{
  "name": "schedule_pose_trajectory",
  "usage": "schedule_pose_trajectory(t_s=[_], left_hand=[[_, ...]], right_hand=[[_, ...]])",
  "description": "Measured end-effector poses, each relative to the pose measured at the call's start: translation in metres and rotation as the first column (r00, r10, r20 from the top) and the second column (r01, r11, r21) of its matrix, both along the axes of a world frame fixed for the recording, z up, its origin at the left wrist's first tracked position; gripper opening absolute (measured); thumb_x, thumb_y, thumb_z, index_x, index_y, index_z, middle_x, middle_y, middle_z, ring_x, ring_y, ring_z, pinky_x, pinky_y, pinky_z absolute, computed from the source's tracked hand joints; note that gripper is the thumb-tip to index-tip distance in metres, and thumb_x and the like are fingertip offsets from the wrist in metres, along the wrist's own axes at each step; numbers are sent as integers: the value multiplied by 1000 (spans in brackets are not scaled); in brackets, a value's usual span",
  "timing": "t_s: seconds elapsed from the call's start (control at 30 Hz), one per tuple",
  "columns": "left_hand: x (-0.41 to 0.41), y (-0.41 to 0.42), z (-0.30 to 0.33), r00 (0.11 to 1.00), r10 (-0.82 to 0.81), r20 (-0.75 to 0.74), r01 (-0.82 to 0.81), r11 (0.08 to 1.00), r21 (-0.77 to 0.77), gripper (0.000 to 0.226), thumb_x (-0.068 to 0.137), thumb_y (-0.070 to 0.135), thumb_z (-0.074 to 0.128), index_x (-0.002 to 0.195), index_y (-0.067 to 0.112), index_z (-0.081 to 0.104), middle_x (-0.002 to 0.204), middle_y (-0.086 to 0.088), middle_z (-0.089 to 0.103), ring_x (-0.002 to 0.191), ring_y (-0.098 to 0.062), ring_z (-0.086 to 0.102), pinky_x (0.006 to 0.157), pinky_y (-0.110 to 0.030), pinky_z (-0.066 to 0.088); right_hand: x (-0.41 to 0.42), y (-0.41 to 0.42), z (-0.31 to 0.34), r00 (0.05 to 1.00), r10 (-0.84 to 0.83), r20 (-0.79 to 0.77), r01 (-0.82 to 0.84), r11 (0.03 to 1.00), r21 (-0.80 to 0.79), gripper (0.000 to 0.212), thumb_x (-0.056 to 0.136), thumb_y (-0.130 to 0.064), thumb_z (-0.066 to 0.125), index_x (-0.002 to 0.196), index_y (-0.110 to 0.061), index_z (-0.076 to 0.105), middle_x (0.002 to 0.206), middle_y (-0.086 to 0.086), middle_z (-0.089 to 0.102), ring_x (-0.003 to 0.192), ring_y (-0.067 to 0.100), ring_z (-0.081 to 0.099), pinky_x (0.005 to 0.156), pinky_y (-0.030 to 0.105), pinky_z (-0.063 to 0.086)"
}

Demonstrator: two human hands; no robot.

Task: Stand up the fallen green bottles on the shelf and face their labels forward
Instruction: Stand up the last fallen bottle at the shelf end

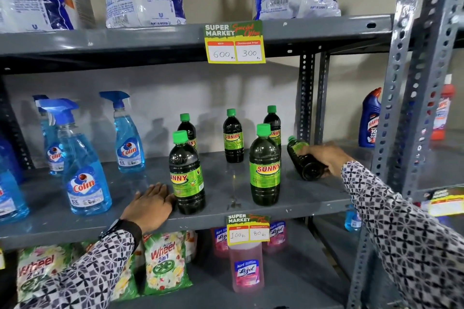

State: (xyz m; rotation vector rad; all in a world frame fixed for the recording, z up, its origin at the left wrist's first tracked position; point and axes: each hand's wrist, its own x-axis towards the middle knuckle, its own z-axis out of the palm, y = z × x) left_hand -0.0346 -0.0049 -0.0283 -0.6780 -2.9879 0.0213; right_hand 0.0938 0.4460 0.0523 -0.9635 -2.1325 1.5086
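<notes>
gripping the last fallen green bottle (pixel 305 159) at the shelf's (pixel 313 204) right end, my right hand (pixel 324 155) wraps its body. my left hand (pixel 150 204) rests flat and open (beside an upright bottle (pixel 187 178)). next i judge: tip it upright, label forward.

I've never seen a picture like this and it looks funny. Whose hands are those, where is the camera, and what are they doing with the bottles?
The camera sits on a person's head, looking down at their own hands, so there is only this one view. They stand at a shop shelf. Five green bottles stand upright on it; the nearest ones are the left front bottle and the right front bottle. A sixth, the fallen bottle, lies on its side, cap pointing away. The right hand has its grip around that one. The left hand rests flat on the shelf beside the left front bottle. Blue spray bottles stand to the left.
</notes>
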Motion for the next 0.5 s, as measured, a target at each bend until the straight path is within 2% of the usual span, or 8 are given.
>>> schedule_pose_trajectory(t_s=[0.07, 0.13, 0.2, 0.3, 0.37, 0.5], left_hand=[[0, 0, 2, 1000, -3, 9, 2, 999, 41, 61, 108, 41, 17, 165, 18, 15, 175, -9, 13, 162, -27, 10, 129, -55, 12], [0, 0, 2, 1000, -12, -1, 12, 999, 36, 61, 108, 41, 16, 165, 18, 15, 175, -10, 13, 162, -28, 11, 129, -55, 12], [-2, -1, 2, 1000, -12, 4, 12, 999, 44, 61, 108, 42, 16, 165, 18, 15, 174, -10, 13, 162, -28, 11, 129, -55, 12], [-4, -3, -3, 1000, -25, -6, 25, 999, 29, 62, 108, 43, 16, 165, 19, 17, 174, -9, 14, 162, -28, 12, 129, -56, 13], [-6, -4, -4, 1000, -27, -9, 27, 999, 26, 62, 107, 43, 17, 165, 20, 17, 174, -9, 14, 162, -28, 12, 129, -57, 13], [-6, -2, -2, 1000, -15, 4, 15, 999, 29, 62, 108, 42, 16, 165, 19, 15, 175, -8, 12, 162, -27, 10, 129, -56, 12]], right_hand=[[5, -2, 1, 986, -38, -163, 35, 999, -21, 56, 80, -28, 90, 117, -2, 57, 106, 16, 72, 78, 23, 69, 55, 30, 54], [5, -4, 0, 955, -25, -296, 38, 999, 38, 56, 81, -23, 90, 123, -5, 56, 109, 7, 68, 84, 15, 63, 74, 29, 52], [6, -5, -6, 938, -20, -347, 59, 993, 103, 63, 80, -18, 90, 130, -10, 51, 104, -4, 65, 89, 10, 62, 88, 31, 48], [3, -1, -21, 935, -82, -346, 143, 977, 156, 63, 76, -17, 92, 123, -17, 50, 112, 2, 68, 103, 23, 68, 94, 39, 55], [4, -2, -30, 933, -115, -341, 195, 957, 213, 61, 75, -18, 94, 116, -21, 49, 111, 2, 68, 105, 25, 67, 98, 46, 56], [6, -5, -36, 929, -112, -352, 212, 942, 259, 65, 72, -20, 96, 116, -20, 48, 110, 2, 62, 105, 24, 61, 97, 42, 52]])
